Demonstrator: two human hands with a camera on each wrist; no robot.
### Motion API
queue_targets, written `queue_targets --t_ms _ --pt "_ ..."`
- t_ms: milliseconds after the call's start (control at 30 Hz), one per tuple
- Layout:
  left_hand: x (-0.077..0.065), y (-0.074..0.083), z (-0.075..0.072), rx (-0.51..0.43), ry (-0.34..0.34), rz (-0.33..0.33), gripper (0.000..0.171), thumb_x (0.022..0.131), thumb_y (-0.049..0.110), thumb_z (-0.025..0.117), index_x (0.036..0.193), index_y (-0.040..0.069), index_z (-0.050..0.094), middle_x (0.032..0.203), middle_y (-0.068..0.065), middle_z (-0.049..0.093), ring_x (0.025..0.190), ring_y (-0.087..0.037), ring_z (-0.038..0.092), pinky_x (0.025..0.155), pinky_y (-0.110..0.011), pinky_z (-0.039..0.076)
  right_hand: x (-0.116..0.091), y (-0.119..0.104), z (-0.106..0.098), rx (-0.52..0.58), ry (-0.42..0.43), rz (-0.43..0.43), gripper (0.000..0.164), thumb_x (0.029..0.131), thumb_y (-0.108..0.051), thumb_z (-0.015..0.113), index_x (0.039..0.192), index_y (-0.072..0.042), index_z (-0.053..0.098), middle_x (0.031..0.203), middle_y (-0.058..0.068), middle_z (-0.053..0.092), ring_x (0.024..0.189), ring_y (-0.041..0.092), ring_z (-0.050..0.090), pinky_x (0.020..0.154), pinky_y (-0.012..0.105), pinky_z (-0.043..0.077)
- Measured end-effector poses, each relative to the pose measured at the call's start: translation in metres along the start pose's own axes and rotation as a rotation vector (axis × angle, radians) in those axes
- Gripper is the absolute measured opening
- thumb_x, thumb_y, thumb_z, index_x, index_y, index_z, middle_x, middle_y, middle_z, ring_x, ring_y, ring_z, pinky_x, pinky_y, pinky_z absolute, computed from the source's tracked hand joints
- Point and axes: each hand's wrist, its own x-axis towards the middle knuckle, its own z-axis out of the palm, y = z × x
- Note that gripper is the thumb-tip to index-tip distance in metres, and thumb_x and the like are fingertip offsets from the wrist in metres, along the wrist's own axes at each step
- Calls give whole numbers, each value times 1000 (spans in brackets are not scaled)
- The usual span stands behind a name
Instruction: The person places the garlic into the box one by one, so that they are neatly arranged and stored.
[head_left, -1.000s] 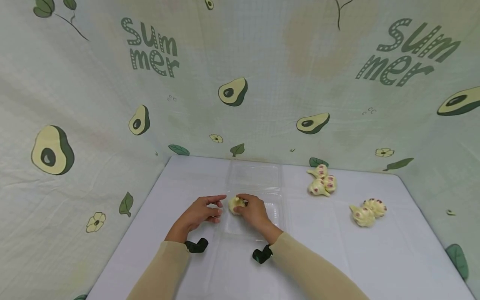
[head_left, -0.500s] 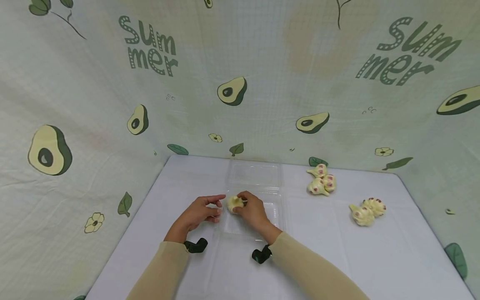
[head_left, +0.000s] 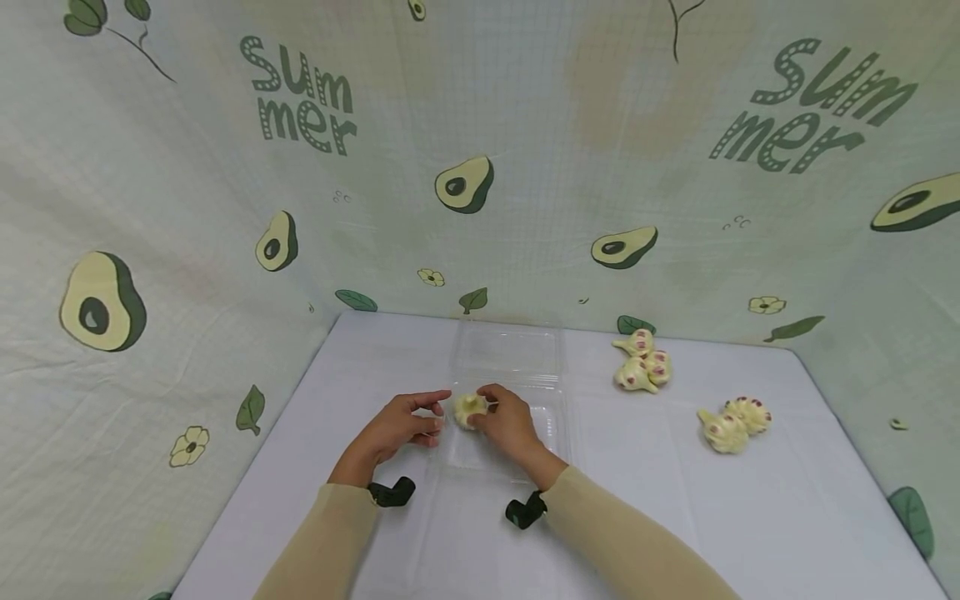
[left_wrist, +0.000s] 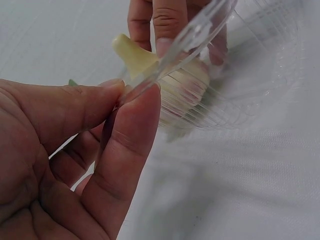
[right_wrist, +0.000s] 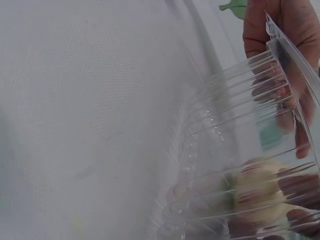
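A clear plastic clamshell box (head_left: 551, 433) lies on the table with its lid (head_left: 510, 350) folded back. My left hand (head_left: 397, 425) pinches the box's left rim between thumb and index finger, plain in the left wrist view, where the rim (left_wrist: 192, 42) crosses the picture. Inside the box, at its left side, my right hand (head_left: 512, 423) holds a garlic bulb (head_left: 468, 408) with its fingers. The bulb's pale stem (left_wrist: 132, 55) shows in the left wrist view. Through the ribbed wall in the right wrist view, the garlic bulb (right_wrist: 257, 192) looks blurred.
A cluster of 3 garlic bulbs (head_left: 637, 371) lies at the back right. Nearer and further right are 2 more garlic bulbs (head_left: 726, 432), touching. The table (head_left: 645, 500) has a white cover, and a printed cloth (head_left: 540, 108) stands behind and at both sides.
The garlic bulb has turned slightly in my right hand, so its top looks different, and it sits a touch further left. My left hand has stayed at the rim.
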Motion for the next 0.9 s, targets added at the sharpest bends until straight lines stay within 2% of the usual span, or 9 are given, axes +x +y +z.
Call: queue_targets --t_ms 267,467,900 --pt "2 2 3 10 7 -13 58 98 -6 66 153 9 57 119 -13 57 77 -17 65 71 -29 63 1 2 -6 -7 -2 12 50 86 -17 87 130 -5 69 128 19 70 116 37 67 94 49 59" --pt "3 4 3 19 13 -16 57 98 -6 67 153 9 57 119 -14 57 78 -17 65 72 -30 63 1 3 -12 9 -8 9 51 85 -19 87 131 -6 68 129 19 69 117 37 67 92 48 60" --pt "0 4 2 32 17 -29 58 98 -5 67 153 10 58 122 -15 57 80 -17 66 74 -31 63 -10 -3 -32 66 -12 -13 55 88 -19 85 137 -5 66 133 22 67 118 37 66 92 48 60"
